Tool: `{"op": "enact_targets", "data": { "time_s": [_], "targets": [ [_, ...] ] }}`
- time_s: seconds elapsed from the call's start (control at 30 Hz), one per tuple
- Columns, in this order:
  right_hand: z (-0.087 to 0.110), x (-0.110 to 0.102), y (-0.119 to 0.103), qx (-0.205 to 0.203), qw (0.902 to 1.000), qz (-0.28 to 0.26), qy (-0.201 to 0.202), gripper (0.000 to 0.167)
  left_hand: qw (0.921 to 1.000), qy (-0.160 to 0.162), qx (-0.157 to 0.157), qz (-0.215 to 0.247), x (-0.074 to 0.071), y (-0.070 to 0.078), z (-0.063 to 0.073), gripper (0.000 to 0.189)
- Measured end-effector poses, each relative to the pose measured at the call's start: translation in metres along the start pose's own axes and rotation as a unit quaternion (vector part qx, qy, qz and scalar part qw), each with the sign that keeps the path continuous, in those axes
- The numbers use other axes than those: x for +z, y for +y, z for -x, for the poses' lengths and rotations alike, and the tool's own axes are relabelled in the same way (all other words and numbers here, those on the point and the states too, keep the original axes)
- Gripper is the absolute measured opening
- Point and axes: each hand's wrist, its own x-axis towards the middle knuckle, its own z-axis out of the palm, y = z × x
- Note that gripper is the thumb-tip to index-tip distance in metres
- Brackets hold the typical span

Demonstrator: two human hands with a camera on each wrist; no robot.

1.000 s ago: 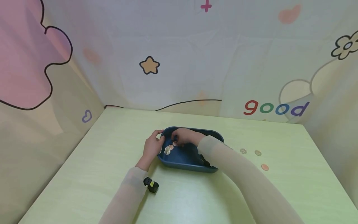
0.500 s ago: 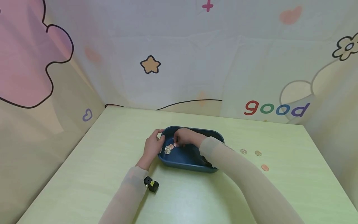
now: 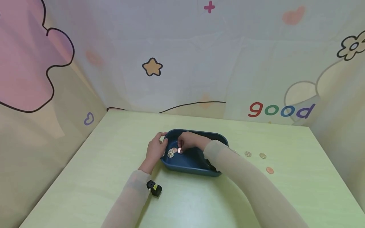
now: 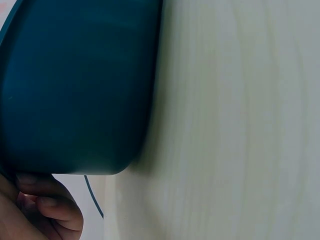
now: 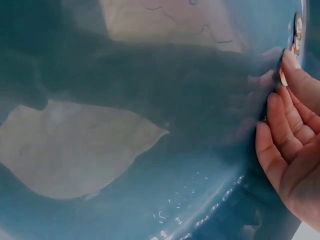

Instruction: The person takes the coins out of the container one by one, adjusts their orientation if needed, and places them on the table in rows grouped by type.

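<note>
A dark blue tray (image 3: pixel 191 170) with rounded corners stands on the table. My left hand (image 3: pixel 155 148) grips its left end, thumb at the rim; in the left wrist view its fingers (image 4: pixel 62 209) curl against the outside wall. My right hand (image 3: pixel 189 141) reaches down into the tray and pinches a copper coin (image 3: pixel 180 150) between thumb and fingertips. The right wrist view shows this coin (image 5: pixel 283 77) edge-on, close over the tray floor. Beside it in the tray lie another copper coin (image 3: pixel 174 149) and overlapping silvery-gold coins (image 3: pixel 170 154).
On the table right of the tray lie a silvery coin (image 3: pixel 248 154), a darker gold coin (image 3: pixel 263 155) and a copper coin (image 3: pixel 270 170). Another coin (image 3: pixel 234 152) shows partly behind the right sleeve. A printed cloth (image 3: pixel 182 79) hangs behind the table.
My right fingertips have moved slightly towards me in the tray, and the copper coin at them has come nearer and shows more fully. My left hand and the tray stay put.
</note>
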Motion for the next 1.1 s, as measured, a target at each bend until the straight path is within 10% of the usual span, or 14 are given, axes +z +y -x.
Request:
{"op": "enact_targets", "data": {
  "time_s": [0.5,1.1],
  "targets": [
    [0.012,-0.018,0.003,0.016,0.9966,-0.074,-0.034,0.017,0.9999,0.000,0.009,-0.014,0.001,0.003,-0.002,0.040],
    [0.063,-0.048,-0.007,0.014,0.9923,-0.116,0.040,0.015,0.9999,-0.001,0.007,-0.009,-0.001,0.000,0.000,0.040]
  ]
}}
